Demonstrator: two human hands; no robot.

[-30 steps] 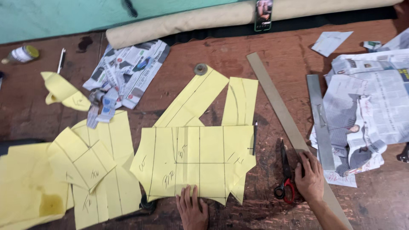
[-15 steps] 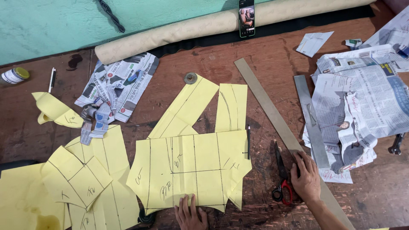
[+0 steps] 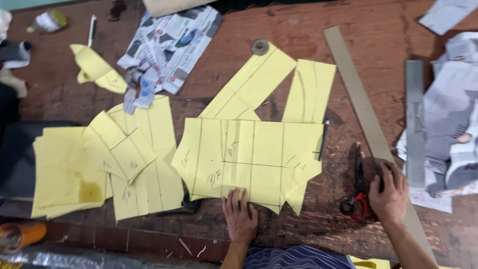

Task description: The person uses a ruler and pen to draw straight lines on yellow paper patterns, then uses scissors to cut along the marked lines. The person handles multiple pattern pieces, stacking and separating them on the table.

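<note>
Fingers of the left hand (image 3: 240,217) press spread on yellow pattern paper (image 3: 251,158); right hand (image 3: 389,189) fingers curl beside red-handled scissors (image 3: 356,192).

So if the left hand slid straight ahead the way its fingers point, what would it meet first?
The left hand already rests its fingers on the lower edge of the large yellow paper pattern; going straight on, it would only cross more of that sheet's pencilled surface.

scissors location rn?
Head view, lower right: the red-handled scissors lie on the wooden table, just left of the right hand, beside the long ruler and right of the yellow pattern sheet.
</note>
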